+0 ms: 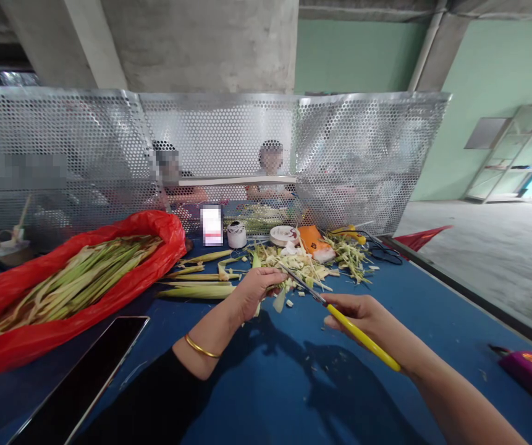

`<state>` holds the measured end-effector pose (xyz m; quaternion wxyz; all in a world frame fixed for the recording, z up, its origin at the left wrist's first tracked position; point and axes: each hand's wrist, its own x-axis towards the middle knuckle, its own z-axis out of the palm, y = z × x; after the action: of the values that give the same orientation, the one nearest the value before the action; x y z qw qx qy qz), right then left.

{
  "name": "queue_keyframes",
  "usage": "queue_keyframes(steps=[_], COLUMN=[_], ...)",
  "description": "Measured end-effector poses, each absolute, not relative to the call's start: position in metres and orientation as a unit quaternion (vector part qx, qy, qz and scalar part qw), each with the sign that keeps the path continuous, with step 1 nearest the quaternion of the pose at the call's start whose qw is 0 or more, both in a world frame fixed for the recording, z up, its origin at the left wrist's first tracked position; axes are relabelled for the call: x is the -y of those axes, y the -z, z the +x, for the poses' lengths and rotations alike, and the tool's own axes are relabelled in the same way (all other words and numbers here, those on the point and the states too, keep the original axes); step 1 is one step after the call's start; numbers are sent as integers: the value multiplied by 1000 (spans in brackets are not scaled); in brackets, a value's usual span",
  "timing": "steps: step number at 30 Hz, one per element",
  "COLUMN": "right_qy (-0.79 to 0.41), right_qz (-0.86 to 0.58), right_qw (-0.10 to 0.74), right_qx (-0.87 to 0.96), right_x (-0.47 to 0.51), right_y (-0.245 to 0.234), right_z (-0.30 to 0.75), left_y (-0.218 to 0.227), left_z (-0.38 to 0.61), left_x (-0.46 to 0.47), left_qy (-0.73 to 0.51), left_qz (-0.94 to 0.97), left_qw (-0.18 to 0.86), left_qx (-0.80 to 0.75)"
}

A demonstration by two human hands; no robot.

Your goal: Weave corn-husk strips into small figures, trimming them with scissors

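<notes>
At a blue bench (432,296), a person's left hand (256,292) pinches a pale green plant strip (278,302) by a heap of pale shreds (309,264) toward the far edge; the right hand (363,309) grips a slim, yellow-handled metal tool (363,339).

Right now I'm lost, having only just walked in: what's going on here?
A person is working at a blue table with both hands. The right hand holds a yellow-handled tool, apparently scissors, its metal tips close to the fingers of the left hand. That hand is at the near edge of a heap of pale scraps; exactly what it holds is hard to tell. Off to the left, a red bag holds long leaves.
</notes>
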<state>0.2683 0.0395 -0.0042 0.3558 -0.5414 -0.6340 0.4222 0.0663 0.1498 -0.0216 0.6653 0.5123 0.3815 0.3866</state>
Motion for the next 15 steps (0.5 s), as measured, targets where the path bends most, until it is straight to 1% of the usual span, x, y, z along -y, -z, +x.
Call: queue_keyframes(steps=[6,15], right_qy=[-425,-436], right_qz=[-597,-587], right_qw=[377,380], right_qx=[567,566], right_x=[-41,-38], right_y=[7,2], right_z=[265,260], left_y=[15,14], left_z=[64,64], left_x=[-149,-149], left_qy=[-409,-414], left_qz=[483,469], left_qw=[676,678], left_qx=[-378,-385])
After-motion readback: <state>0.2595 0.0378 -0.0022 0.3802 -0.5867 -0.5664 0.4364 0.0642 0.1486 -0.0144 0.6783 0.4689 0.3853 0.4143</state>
